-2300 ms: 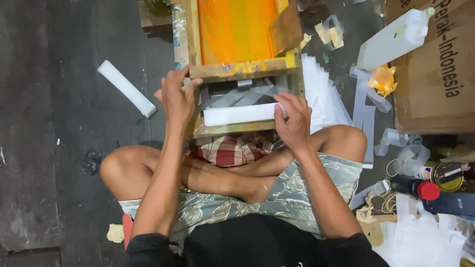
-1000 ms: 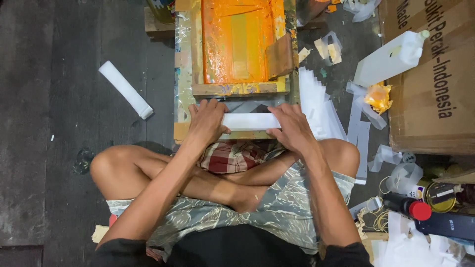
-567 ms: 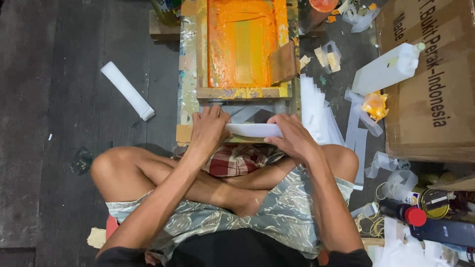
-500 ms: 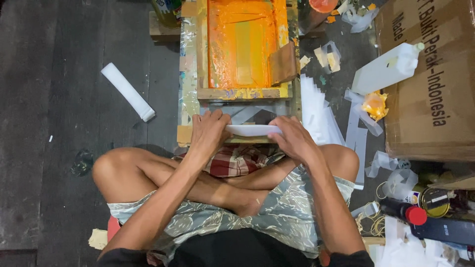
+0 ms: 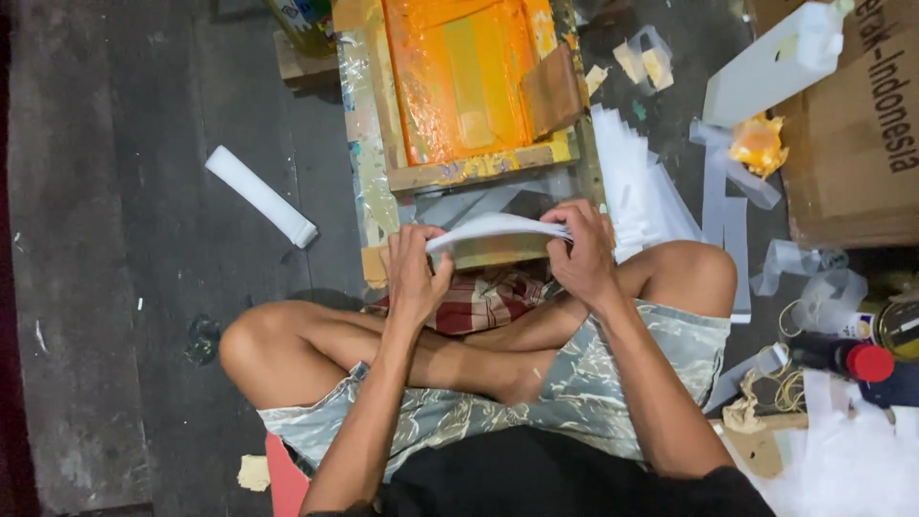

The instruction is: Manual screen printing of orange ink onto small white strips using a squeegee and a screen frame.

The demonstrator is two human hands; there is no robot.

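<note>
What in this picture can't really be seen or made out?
Head view only:
- Underside of the white sheets: bowed upward, facing away from the camera.
- Fingertips of the left hand and right hand: curled around the sheets' ends.
- Far end of the orange-inked frame: cut off by the top edge.
- Cardboard box: cut off at the right edge.

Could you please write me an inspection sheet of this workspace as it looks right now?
Surface: dark, stained floor; the person sits cross-legged on it.
Job's things: white stack of sheets, bowed upward, gripped at both ends; wooden screen frame coated in orange ink, just beyond.
Clutter: white roll on the floor, fanned white strips, white jug, cardboard box, red-capped bottle.
Grippers: left hand and right hand each clasp one end of the stack.
Cables: nothing seen.
Surroundings: paper scraps at right; no other person seen.
</note>
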